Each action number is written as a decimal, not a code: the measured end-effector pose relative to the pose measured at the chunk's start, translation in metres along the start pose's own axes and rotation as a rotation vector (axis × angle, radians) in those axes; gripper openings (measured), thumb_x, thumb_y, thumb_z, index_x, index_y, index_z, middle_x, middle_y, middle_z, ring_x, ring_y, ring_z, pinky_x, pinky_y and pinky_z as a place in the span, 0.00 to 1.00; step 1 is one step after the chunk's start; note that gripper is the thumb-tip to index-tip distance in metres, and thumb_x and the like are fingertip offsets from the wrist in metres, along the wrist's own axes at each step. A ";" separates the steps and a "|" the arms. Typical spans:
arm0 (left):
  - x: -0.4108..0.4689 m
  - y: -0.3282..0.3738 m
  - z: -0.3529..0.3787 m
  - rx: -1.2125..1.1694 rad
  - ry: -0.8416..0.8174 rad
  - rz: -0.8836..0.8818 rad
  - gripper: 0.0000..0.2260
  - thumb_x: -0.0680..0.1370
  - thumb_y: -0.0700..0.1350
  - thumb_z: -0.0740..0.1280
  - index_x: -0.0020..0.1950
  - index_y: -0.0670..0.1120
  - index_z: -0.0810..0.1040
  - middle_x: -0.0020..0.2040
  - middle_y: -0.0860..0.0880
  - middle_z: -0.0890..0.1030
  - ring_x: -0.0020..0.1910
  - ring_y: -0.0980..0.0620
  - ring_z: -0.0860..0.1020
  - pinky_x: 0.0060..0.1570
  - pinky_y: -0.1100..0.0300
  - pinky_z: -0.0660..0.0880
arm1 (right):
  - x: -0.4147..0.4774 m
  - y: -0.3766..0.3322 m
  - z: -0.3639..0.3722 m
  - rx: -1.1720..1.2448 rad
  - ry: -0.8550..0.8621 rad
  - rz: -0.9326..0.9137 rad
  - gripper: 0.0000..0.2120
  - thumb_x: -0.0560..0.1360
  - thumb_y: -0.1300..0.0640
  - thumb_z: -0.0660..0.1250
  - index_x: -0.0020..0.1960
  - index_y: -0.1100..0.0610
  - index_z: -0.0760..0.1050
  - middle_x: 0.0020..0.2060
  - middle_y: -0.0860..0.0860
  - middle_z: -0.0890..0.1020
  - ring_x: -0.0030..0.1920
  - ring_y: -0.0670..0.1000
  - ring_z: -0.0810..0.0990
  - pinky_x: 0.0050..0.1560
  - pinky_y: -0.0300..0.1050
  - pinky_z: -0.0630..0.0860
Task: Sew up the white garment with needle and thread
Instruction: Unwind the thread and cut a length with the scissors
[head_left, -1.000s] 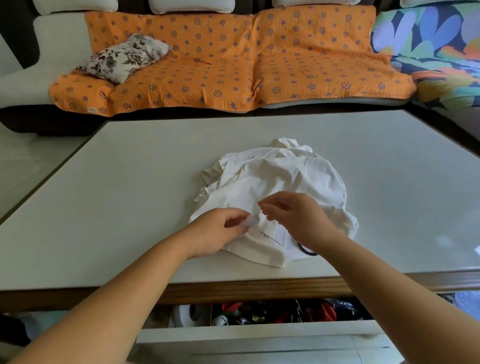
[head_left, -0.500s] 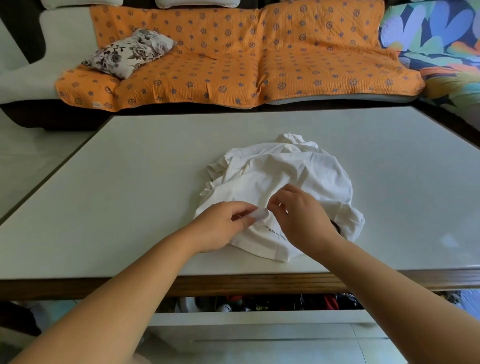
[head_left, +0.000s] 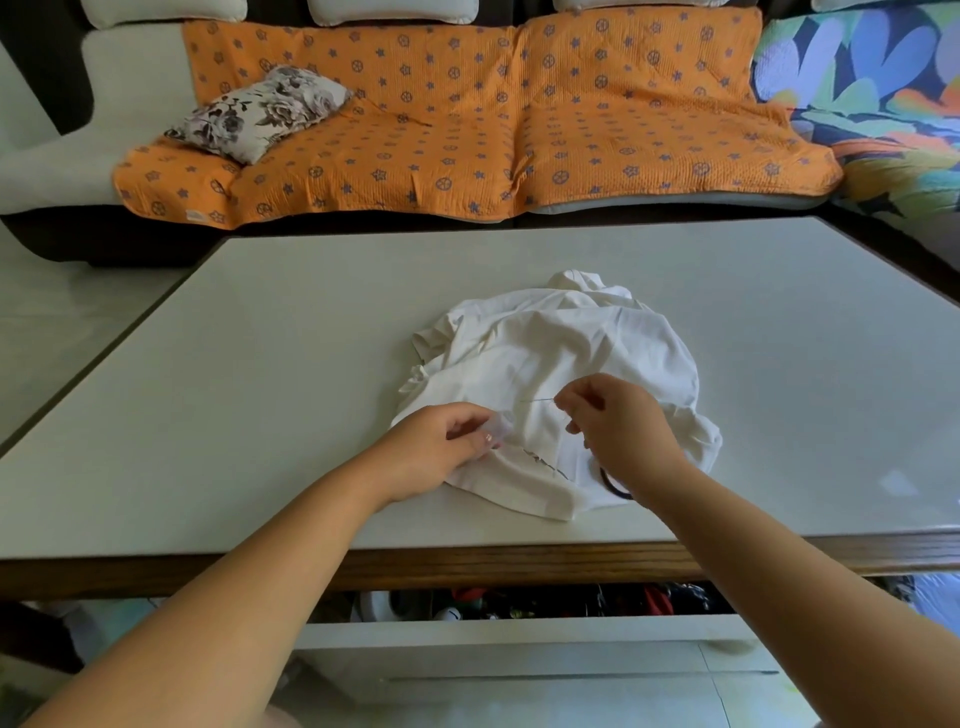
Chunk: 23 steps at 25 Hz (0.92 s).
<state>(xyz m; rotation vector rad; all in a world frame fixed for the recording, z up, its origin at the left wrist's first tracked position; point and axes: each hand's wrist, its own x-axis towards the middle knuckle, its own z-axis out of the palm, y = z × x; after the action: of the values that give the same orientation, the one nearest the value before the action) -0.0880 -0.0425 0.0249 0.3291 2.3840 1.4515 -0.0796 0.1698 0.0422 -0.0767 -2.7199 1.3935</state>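
Pinching a garment (head_left: 571, 353) fold in the left grip (head_left: 441, 452), near the worktop (head_left: 260, 415) front edge. Holding the needle (head_left: 537, 400) pinched in the right grip (head_left: 618, 431), just above the cloth, free end pointing left. Resting the crumpled garment mid-worktop, under both grips. Standing beyond the worktop: sofa (head_left: 130, 67) with orange cover (head_left: 623, 130), carrying a floral cushion (head_left: 260, 109).

A crumpled white cloth garment (head_left: 597, 353) lay heaped on the pale table top (head_left: 260, 389), toward its near edge. The left hand (head_left: 441, 447) pinched up a fold of it. A thin metal needle (head_left: 537, 400) sat level just above the cloth, tip leftward, pinched by the right hand (head_left: 618, 426). Dark thread (head_left: 543, 461) stitches ran along the near fold.
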 end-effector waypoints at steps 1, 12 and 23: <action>0.000 0.000 0.001 -0.058 -0.007 -0.024 0.10 0.80 0.53 0.65 0.58 0.54 0.80 0.55 0.54 0.84 0.57 0.56 0.81 0.60 0.58 0.76 | 0.000 0.000 -0.001 0.193 -0.014 0.113 0.08 0.80 0.58 0.64 0.47 0.59 0.80 0.41 0.52 0.83 0.37 0.48 0.77 0.39 0.37 0.72; 0.005 0.020 0.022 -1.157 -0.066 -0.286 0.14 0.78 0.41 0.58 0.60 0.39 0.76 0.43 0.43 0.79 0.44 0.45 0.81 0.47 0.51 0.81 | -0.002 -0.010 -0.005 1.490 -0.275 0.529 0.07 0.82 0.66 0.58 0.47 0.62 0.72 0.41 0.59 0.85 0.33 0.48 0.83 0.33 0.35 0.80; 0.010 0.017 0.015 -1.227 0.206 -0.362 0.02 0.77 0.41 0.65 0.46 0.43 0.76 0.39 0.48 0.81 0.28 0.57 0.76 0.24 0.65 0.73 | 0.004 0.000 -0.006 1.308 -0.183 0.572 0.09 0.81 0.67 0.59 0.43 0.61 0.72 0.31 0.53 0.74 0.27 0.47 0.75 0.27 0.35 0.75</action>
<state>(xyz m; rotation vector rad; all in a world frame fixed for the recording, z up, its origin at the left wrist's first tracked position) -0.0911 -0.0188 0.0317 -0.5363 1.1478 2.4216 -0.0828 0.1745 0.0460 -0.6542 -1.3640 3.0856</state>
